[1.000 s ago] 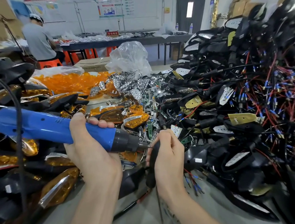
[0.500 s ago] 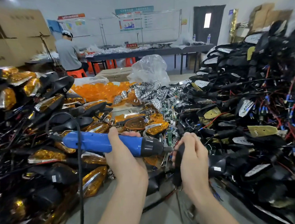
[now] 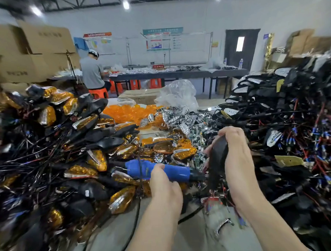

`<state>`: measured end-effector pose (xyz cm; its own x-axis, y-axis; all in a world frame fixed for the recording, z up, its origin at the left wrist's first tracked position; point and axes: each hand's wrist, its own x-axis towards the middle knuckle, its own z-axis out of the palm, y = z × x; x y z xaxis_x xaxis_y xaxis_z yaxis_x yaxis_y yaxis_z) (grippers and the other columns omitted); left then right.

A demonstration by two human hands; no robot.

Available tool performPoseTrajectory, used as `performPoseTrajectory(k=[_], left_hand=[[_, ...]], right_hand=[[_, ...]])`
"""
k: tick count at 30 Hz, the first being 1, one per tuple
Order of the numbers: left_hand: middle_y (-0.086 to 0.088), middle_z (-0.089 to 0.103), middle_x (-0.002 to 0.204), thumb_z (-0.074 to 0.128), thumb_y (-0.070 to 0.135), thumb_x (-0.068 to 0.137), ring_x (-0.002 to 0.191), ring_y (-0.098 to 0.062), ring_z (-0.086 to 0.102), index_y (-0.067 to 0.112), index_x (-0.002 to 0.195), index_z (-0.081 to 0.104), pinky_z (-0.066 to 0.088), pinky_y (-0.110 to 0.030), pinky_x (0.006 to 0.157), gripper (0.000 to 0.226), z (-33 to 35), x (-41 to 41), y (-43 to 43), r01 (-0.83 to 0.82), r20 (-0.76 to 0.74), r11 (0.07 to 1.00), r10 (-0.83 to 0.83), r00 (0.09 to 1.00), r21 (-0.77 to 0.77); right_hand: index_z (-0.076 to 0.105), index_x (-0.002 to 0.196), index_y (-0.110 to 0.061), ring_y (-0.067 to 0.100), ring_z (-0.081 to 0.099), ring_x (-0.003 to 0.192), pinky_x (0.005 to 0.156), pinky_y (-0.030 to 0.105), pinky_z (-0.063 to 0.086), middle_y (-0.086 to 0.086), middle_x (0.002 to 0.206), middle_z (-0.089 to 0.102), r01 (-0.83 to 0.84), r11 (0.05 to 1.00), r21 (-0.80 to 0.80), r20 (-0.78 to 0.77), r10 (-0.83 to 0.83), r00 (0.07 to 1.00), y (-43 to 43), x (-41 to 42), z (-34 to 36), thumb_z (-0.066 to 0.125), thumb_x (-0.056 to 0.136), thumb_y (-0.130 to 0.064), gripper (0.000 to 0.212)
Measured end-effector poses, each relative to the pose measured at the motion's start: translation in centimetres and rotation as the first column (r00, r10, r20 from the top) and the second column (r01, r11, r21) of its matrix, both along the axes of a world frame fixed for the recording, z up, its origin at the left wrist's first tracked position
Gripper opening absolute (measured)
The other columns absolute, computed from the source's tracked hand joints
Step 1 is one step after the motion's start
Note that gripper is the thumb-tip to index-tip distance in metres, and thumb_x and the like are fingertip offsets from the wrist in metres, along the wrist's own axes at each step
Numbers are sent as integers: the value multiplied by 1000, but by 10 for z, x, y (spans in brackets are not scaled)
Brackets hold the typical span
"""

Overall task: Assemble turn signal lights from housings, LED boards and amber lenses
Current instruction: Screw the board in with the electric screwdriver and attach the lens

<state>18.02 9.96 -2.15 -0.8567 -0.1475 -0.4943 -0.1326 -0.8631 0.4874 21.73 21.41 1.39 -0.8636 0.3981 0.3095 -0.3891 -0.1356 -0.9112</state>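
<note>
Amber lights and wired housings crowd you; your left hand grips the rightward-pointing screwdriver, right hand the upright housing.

Bare table shows only in a narrow strip at the near edge. A heap of finished lights walls the left, tangled black housings the right. Loose amber lenses block the far middle, where the heaps seem to meet.

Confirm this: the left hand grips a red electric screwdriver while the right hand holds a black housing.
Wrong colour: the head view shows the electric screwdriver is blue, not red. The left hand grips it while the right hand holds a black housing.
</note>
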Motion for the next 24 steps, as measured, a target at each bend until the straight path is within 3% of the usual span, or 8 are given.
performPoseTrajectory(k=[3,6,8,10,12,15,21,24], left_hand=[[-11,57,101,50,8,97,99,-27,59,13,100,51,43,-35,103,6,4,10,2,175,-6,977,-177,984,-123],[-9,51,81,52,15,97,76,-20,51,15,85,52,45,-30,75,12,20,23,-4,333,-20,880,-360,933,-338],[1,60,71,49,26,100,64,-14,56,18,81,62,46,-27,66,24,36,35,-11,341,-128,760,-483,866,-553],[12,71,74,43,38,103,70,-3,66,30,83,72,50,-20,68,36,52,48,-20,194,-288,608,-602,745,-770],[23,69,82,40,51,102,79,5,64,41,94,67,49,-17,68,30,67,57,-31,-45,-366,447,-668,648,-893],[11,67,86,43,54,100,81,-4,62,33,100,60,51,-27,68,28,91,51,-52,-282,-435,331,-675,596,-900],[18,50,58,42,51,102,51,0,45,30,85,53,32,-14,48,29,130,0,-110,-567,-501,94,-601,623,-818],[12,52,62,42,53,101,52,-1,51,26,86,55,34,-14,46,33,134,-36,-151,-568,-453,-111,-486,747,-816]], right_hand=[[50,86,-26,19,60,54,45,28,50,16,76,66,-30,999,36,-35,31,999,-16,0,11,45,105,-47,29],[54,85,-29,18,62,63,51,30,54,26,88,63,-5,1000,26,-50,7,999,-33,-4,23,46,104,-51,30],[57,87,-31,20,64,73,63,39,58,22,92,65,14,1000,3,-53,-13,998,-43,-9,33,45,100,-54,29],[61,100,-22,18,65,76,64,34,55,10,90,70,11,997,-82,-71,-17,997,-51,-14,47,45,102,-51,34],[64,114,-11,19,65,83,65,30,54,11,98,70,-17,987,-161,-67,6,998,-59,-20,68,46,102,-50,44],[66,95,-15,13,68,68,58,25,55,5,80,72,-142,955,-261,-125,112,986,-73,-28,101,49,103,-45,36],[61,102,-24,9,67,79,77,30,54,-7,82,73,-243,927,-285,-163,203,966,-116,-58,132,39,107,-49,34],[54,123,-22,15,62,95,83,32,48,-2,106,62,-190,937,-293,-74,175,982,-122,-78,110,36,109,-45,33]])
